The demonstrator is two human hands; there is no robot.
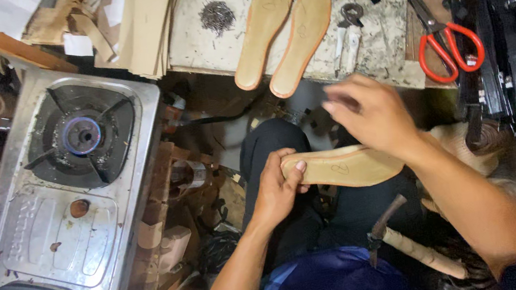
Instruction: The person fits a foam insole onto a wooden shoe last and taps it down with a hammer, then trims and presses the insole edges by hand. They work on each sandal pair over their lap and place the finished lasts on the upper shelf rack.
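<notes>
Gripping one end of the tan insole point(343, 168), the left hand point(276, 191) shows clearly; the right hand's point(373, 114) blurred grip is unclear.

Right hand point(373, 114) blurred, hides the insole's point(343, 168) far end; hammer point(416, 247) below it, handle end hidden behind forearm.

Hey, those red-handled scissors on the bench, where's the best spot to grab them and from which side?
Probably by the handles. The red-handled scissors lie flat on the bench with their loops nearest the person and the blades pointing away toward the upper left. Coming in from the near side with the right hand, the closer one, reaches the loops first and keeps clear of the blades.
</notes>
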